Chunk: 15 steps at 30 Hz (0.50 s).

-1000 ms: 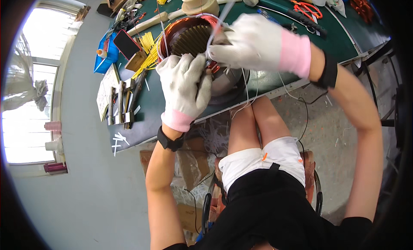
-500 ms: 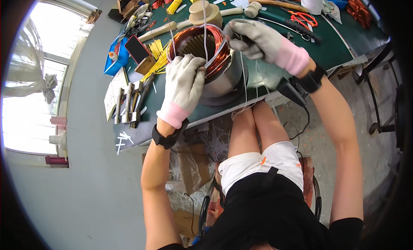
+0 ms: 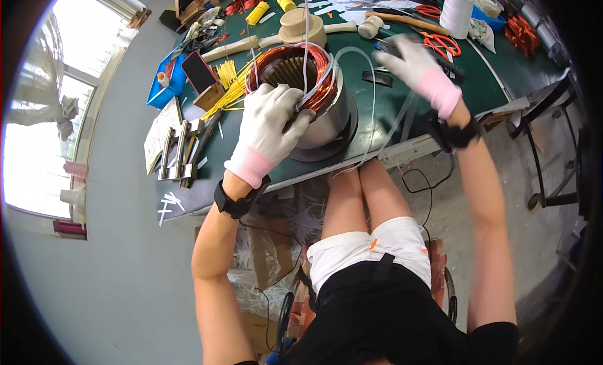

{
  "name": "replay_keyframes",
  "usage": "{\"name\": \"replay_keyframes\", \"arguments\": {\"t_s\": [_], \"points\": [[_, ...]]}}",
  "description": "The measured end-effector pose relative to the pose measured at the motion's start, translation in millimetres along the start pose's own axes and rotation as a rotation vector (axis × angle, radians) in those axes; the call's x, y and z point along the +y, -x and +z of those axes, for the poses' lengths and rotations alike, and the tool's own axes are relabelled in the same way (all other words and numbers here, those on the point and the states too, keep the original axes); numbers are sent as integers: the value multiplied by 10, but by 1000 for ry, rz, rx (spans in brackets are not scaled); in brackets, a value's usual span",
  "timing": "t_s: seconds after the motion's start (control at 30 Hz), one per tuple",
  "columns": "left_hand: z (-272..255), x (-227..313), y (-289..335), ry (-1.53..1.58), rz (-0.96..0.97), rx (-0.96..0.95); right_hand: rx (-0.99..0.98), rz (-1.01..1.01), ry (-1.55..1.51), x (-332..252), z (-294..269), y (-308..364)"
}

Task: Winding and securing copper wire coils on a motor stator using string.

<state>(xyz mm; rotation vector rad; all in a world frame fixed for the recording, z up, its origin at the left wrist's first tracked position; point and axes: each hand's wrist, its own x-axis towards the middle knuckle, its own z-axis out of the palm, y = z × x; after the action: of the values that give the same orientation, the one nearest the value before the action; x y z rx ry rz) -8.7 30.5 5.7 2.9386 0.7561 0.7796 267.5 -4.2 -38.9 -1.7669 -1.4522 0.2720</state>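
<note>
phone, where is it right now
In the head view, the phone is at upper left on the bench, between the blue tray and the yellow tubes.

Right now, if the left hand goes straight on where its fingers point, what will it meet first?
Probably the copper winding, since the left hand appears to lie at its near edge; depth and exact contact are unclear.

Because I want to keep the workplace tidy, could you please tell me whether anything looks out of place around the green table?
Yes: white strips lie scattered at the near left corner of the green table, and pale shreds litter the space below; both look like loose waste.
</note>
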Motion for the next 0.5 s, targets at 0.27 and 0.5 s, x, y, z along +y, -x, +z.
{"name": "replay_keyframes", "arguments": {"t_s": [0.27, 0.5], "points": [[-116, -73, -74, -90, 101, -49, 138, -306, -325, -682, 285, 1074], [-93, -45, -179, -9, 47, -117, 408, -560, -108, -825, 736, 777]]}}
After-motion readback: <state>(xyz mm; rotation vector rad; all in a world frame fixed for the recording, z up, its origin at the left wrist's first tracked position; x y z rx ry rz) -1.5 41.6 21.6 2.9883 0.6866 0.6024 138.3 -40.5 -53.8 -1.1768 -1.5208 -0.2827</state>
